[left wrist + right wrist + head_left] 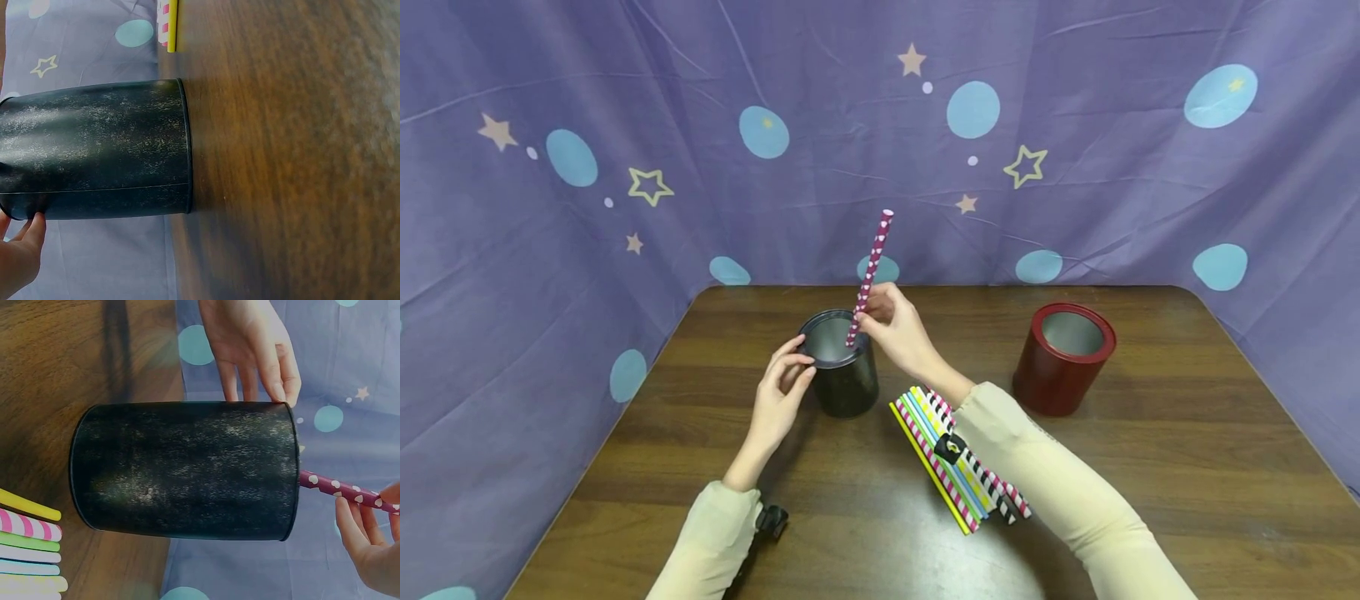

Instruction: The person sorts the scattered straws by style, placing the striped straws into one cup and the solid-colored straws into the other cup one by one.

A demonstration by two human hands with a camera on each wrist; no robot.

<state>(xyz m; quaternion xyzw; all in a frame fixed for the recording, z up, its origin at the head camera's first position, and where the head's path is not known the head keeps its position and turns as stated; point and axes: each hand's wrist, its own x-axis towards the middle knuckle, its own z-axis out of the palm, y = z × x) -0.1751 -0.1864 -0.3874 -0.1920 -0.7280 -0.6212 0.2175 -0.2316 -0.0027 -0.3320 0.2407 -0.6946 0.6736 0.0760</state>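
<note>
A black can [846, 387] stands upright with its grey inside showing. My left hand [781, 396] touches its left side near the rim, fingertips and thumb against the wall; the right wrist view shows these fingers [250, 378] fairly straight. My right hand [898, 329] pinches a purple paper straw with white hearts [874, 258] between thumb and fingers. The straw slants over the can's mouth, its lower end just inside the rim. Beneath my right forearm lies a bunch of paper straws [940, 467], striped, dotted and plain, partly covered by the sleeve.
A red can [1063, 362] stands upright at the right of the wooden table [1187, 467]. A purple curtain [850, 183] with stars and blue spots hangs behind the table and along its left side. A black strap [771, 521] sits at my left wrist.
</note>
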